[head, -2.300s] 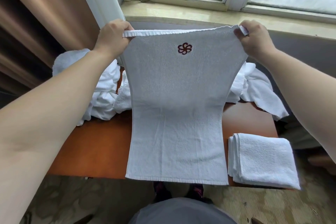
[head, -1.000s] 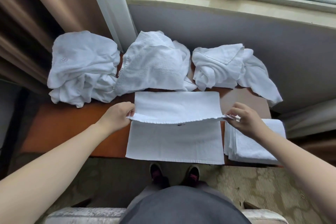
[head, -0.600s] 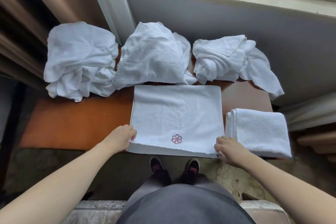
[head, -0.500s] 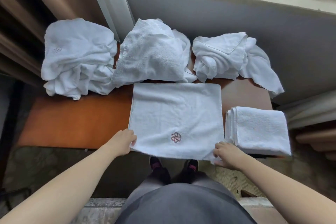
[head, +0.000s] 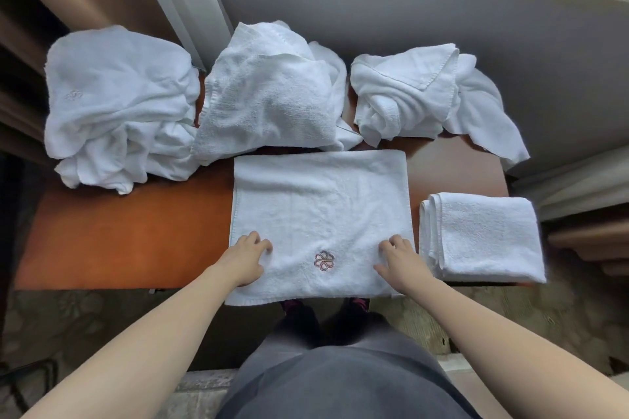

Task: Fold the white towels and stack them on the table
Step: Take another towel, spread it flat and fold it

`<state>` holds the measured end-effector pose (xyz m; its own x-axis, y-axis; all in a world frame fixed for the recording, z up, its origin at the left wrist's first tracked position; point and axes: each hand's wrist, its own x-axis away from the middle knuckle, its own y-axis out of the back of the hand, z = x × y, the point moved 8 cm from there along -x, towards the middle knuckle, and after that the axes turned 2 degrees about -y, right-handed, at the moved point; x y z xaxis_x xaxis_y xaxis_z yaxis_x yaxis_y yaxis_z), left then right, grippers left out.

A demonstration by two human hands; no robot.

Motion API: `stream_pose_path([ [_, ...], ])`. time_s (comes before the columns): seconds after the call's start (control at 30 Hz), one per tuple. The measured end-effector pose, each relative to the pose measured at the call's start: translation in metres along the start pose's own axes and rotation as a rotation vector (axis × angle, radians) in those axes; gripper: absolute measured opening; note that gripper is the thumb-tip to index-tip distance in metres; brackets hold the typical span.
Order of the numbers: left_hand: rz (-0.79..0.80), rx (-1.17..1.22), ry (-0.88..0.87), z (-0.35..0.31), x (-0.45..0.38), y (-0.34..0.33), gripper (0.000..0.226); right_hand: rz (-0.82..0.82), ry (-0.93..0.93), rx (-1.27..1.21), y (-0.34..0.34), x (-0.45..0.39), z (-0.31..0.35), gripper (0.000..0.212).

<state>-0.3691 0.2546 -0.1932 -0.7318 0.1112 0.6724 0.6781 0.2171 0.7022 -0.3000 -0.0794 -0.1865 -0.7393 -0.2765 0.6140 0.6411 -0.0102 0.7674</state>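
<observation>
Your left hand [head: 245, 262] and right hand [head: 399, 260] rest palm-down, fingers loosely curved, on the lower corners of the half-folded towel [head: 321, 214] at the frame's center. The folded stack [head: 483, 236] sits right of it on the table [head: 129, 235], with crumpled towels [head: 269, 92] across the upper frame.

head cam | steep downward view | close over table [head: 119, 241] | single view

Both hands, the left hand [head: 246, 260] and right hand [head: 400, 262], press flat on the half-folded towel [head: 320, 211] (embroidered flower facing up) on the orange worktop [head: 129, 235], a folded towel [head: 483, 236] just right, three crumpled towels [head: 272, 92] behind.
</observation>
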Motion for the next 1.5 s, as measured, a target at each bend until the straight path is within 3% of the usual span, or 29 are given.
stream_pose_path([
  [0.17, 0.117, -0.097, 0.015, 0.001, -0.015, 0.016, 0.024, -0.136, -0.084, -0.032, -0.004, 0.006, -0.001, 0.036],
  [0.27, 0.01, -0.102, -0.027, -0.03, -0.047, 0.056, 0.022, -0.196, -0.253, -0.087, -0.006, 0.018, -0.02, 0.032],
  [0.37, -0.093, -0.059, -0.124, -0.083, -0.087, 0.097, 0.025, -0.222, -0.436, -0.295, -0.012, 0.031, -0.035, 0.038],
  [0.53, -0.201, -0.036, -0.32, -0.184, -0.152, 0.148, 0.032, -0.249, -0.56, -0.612, -0.029, 0.039, -0.046, 0.057],
  [0.67, -0.208, -0.15, -0.294, -0.239, -0.2, 0.163, 0.045, -0.206, -0.649, -0.694, -0.04, 0.035, -0.052, 0.026],
  [0.73, -0.157, -0.196, -0.204, -0.244, -0.217, 0.158, 0.045, -0.193, -0.655, -0.715, -0.038, 0.034, -0.048, 0.02],
  [0.83, -0.172, -0.176, -0.164, -0.251, -0.234, 0.157, 0.034, -0.214, -0.64, -0.754, -0.033, 0.036, -0.048, 0.034],
  [0.9, -0.221, -0.102, -0.198, -0.255, -0.239, 0.162, 0.015, -0.235, -0.603, -0.825, -0.026, 0.039, -0.047, 0.037],
  [1.0, -0.275, 0.008, -0.232, -0.262, -0.239, 0.172, 0.033, -0.243, -0.558, -0.894, -0.016, 0.046, -0.053, 0.028],
  [1.1, -0.343, 0.088, -0.273, -0.274, -0.228, 0.187, 0.032, -0.265, -0.543, -0.952, -0.004, 0.056, -0.07, 0.019],
  [1.3, -0.339, 0.006, -0.496, -0.32, -0.203, 0.219, 0.022, -0.314, -0.491, -1.011, 0.035, 0.074, -0.101, 0.024],
  [1.5, -0.408, -0.023, -0.566, -0.343, -0.19, 0.283, 0.018, -0.403, -0.369, -0.984, 0.086, 0.085, -0.11, 0.029],
])
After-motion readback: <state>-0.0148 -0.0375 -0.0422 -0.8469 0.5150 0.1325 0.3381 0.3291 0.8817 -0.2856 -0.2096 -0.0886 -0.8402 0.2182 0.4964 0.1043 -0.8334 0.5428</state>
